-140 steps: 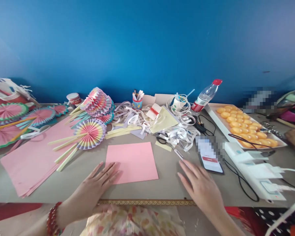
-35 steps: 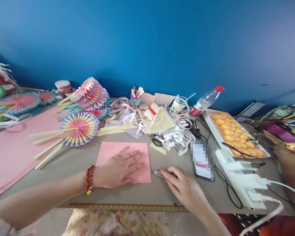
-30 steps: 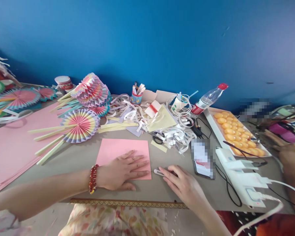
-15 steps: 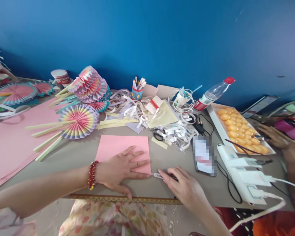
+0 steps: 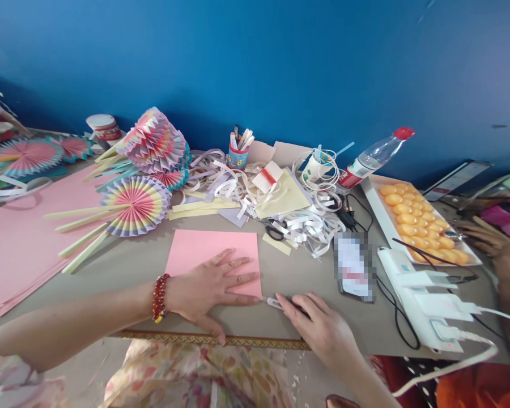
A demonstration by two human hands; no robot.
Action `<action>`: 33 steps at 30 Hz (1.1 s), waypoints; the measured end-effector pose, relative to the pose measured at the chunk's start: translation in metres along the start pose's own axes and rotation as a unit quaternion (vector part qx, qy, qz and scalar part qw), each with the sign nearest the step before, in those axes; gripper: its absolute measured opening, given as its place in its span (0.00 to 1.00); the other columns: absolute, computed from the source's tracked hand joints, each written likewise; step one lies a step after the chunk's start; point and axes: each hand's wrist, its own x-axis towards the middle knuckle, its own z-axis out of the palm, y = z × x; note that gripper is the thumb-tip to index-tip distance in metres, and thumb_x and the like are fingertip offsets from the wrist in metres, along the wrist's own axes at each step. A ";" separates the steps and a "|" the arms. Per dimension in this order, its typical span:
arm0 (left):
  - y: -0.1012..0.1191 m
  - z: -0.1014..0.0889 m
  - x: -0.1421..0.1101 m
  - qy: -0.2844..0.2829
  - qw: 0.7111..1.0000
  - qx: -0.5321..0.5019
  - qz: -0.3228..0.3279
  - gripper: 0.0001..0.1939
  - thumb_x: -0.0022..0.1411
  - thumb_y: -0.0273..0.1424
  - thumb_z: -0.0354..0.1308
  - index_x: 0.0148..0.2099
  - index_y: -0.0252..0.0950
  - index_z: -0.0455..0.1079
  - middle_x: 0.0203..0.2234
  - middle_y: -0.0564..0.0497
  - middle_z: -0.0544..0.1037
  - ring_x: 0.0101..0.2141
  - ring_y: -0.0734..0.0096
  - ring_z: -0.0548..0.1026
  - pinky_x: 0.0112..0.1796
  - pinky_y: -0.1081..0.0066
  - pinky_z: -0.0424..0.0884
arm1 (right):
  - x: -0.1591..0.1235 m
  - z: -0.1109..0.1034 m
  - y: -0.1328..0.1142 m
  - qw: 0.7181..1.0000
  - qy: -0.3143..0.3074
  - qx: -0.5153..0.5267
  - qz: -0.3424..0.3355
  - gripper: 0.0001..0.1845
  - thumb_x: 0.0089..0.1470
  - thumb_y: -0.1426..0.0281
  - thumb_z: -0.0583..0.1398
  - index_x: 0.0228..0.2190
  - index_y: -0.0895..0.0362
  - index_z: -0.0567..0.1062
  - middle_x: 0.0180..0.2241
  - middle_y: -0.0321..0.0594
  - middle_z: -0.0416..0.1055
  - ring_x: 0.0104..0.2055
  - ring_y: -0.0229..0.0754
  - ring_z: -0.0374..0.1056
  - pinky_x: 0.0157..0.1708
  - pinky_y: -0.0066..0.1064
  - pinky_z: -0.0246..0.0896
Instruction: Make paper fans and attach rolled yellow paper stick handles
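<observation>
Pink paper lies on the grey tabletop in front of me. My left hand rests flat on it with the fingers spread, its thumb reaching toward the table's front edge. To the right, my right hand is closed around a utility knife. The knife's tip points left and sits at the paper's lower right edge, close to my left little finger. Much of the knife's handle is hidden by my right fingers.
Pleated paper fans and large pink sheets lie left. Behind are curled paper strips, a pen cup and a bottle. Right are a phone, a power strip, a tray and another person's hand.
My left hand stays spread on the pink paper. The knife remains in my right hand, its tip at nearly the same place by the paper's edge. The view has shifted slightly.
</observation>
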 end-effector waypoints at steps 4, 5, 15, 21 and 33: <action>-0.001 0.001 0.000 0.002 1.000 -0.001 0.003 0.46 0.57 0.61 0.55 0.71 0.48 0.50 0.70 0.43 0.53 0.67 0.37 0.50 0.62 0.35 0.41 | -0.002 0.001 -0.001 1.000 0.003 -0.004 0.008 0.21 0.65 0.77 0.53 0.55 0.52 0.74 0.32 0.39 0.73 0.35 0.39 0.67 0.36 0.26 0.61; -0.002 0.001 -0.001 -0.003 1.000 -0.004 0.007 0.46 0.58 0.61 0.54 0.72 0.48 0.49 0.70 0.43 0.52 0.67 0.37 0.49 0.62 0.35 0.41 | -0.003 0.002 -0.002 1.000 0.006 -0.002 0.006 0.21 0.65 0.77 0.53 0.55 0.53 0.74 0.32 0.39 0.73 0.35 0.39 0.67 0.36 0.26 0.61; -0.005 0.004 -0.001 -0.038 0.999 -0.029 0.005 0.51 0.59 0.63 0.49 0.74 0.41 0.40 0.71 0.43 0.49 0.69 0.39 0.43 0.64 0.37 0.32 | -0.002 0.005 -0.010 1.000 0.026 -0.003 0.001 0.20 0.64 0.78 0.54 0.54 0.57 0.75 0.32 0.40 0.71 0.35 0.39 0.64 0.35 0.27 0.58; -0.004 0.003 -0.001 -0.053 0.998 -0.030 0.001 0.50 0.61 0.62 0.47 0.74 0.39 0.41 0.71 0.44 0.47 0.70 0.42 0.40 0.64 0.39 0.29 | -0.001 0.007 -0.015 1.000 0.031 -0.004 0.003 0.19 0.65 0.77 0.53 0.54 0.59 0.75 0.32 0.41 0.71 0.34 0.40 0.64 0.35 0.28 0.58; -0.003 0.002 -0.002 -0.055 0.998 -0.010 -0.003 0.52 0.61 0.63 0.45 0.74 0.35 0.39 0.71 0.43 0.47 0.70 0.43 0.39 0.65 0.42 0.30 | 0.003 0.009 -0.029 0.999 0.033 -0.007 -0.001 0.18 0.66 0.76 0.52 0.53 0.61 0.75 0.32 0.42 0.72 0.34 0.41 0.64 0.33 0.30 0.59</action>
